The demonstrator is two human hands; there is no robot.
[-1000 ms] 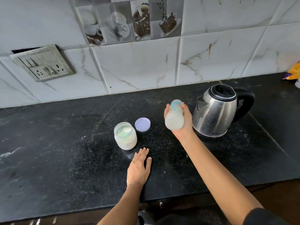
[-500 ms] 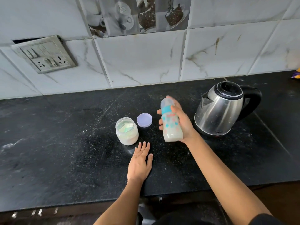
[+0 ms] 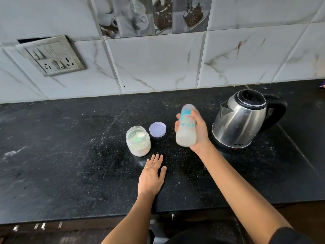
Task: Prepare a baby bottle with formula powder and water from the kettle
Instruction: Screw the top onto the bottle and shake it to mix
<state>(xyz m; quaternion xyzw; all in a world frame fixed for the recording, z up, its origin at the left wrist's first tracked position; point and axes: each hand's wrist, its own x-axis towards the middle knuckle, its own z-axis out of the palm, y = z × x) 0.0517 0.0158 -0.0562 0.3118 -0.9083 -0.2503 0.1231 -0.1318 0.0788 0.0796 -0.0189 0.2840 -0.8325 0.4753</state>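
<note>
My right hand (image 3: pixel 199 132) grips a baby bottle (image 3: pixel 186 128) above the black counter (image 3: pixel 70 155). The bottle has blue and pink prints, holds milky white liquid and looks blurred. A steel kettle (image 3: pixel 241 120) with a black handle and an open top stands just right of that hand. Left of the bottle sits an open jar of white formula powder (image 3: pixel 138 140), and its lilac lid (image 3: pixel 157 129) lies beside it. My left hand (image 3: pixel 152 175) rests flat on the counter below the jar, fingers straight, holding nothing.
A tiled wall rises behind the counter, with a switch and socket plate (image 3: pixel 51 55) at the upper left. A bit of coloured packaging (image 3: pixel 322 84) shows at the far right edge. The counter's front edge runs along the bottom.
The bottle in my right hand has swung from a raised, tipped pose to a lower, more upright one, still blurred with motion. My left hand stays on the counter.
</note>
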